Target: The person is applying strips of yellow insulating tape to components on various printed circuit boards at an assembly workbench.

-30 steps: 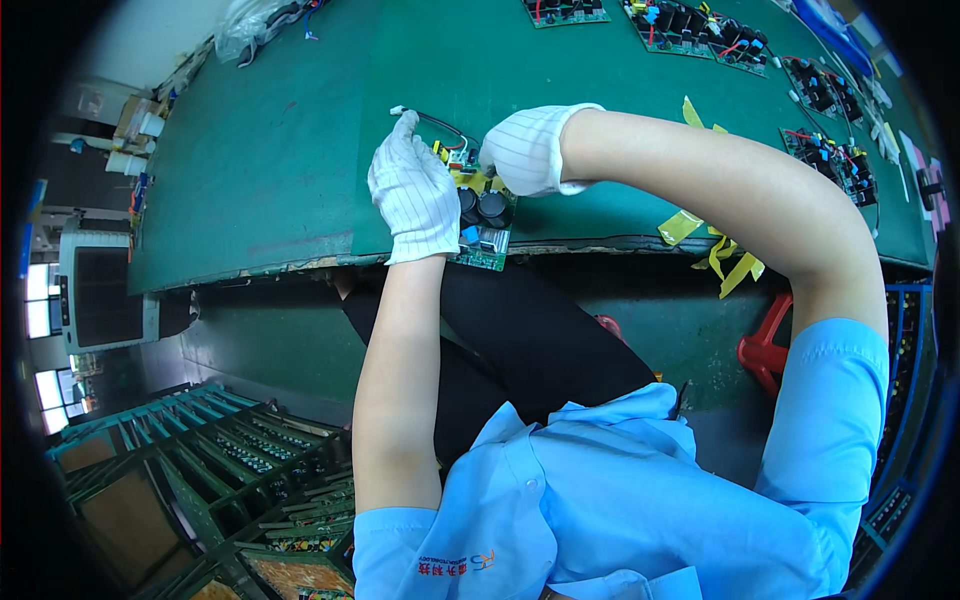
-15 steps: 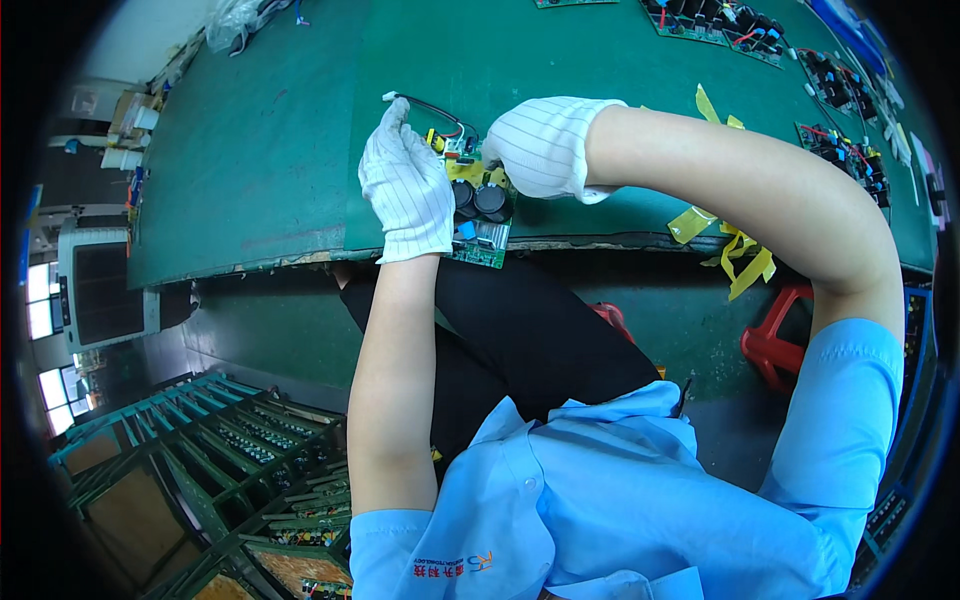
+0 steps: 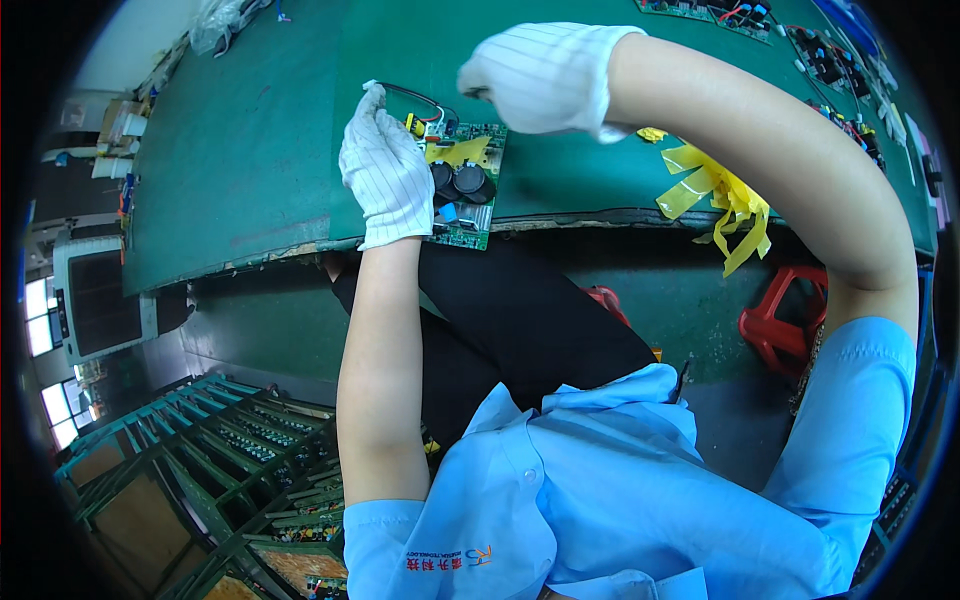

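Observation:
At the front edge of the bench lies a green circuit board [image 3: 482, 212] with black cylindrical capacitors [image 3: 468, 180], a strip of yellow tape [image 3: 462, 152] and a dark cable ending at a white plug. My left hand [image 3: 388, 175], in a white striped glove, grips the board along its left side; the palm hides that edge. Up and to the right of the board, apart from it, my gloved right hand [image 3: 545, 80] hangs over the bench. Its fingers are curled together, and what they hold, if anything, is hidden.
Yellow tape strips [image 3: 735, 205] hang over the bench's front edge under my right forearm. Several more circuit boards [image 3: 745, 18] lie at the far right on the green bench top [image 3: 250, 150]. A red stool [image 3: 775, 315] stands below; green racks [image 3: 230, 450] hold boards at lower left.
My right hand has lifted off the board and moved up, away from it. My left hand and the board appear slightly further left and up in view.

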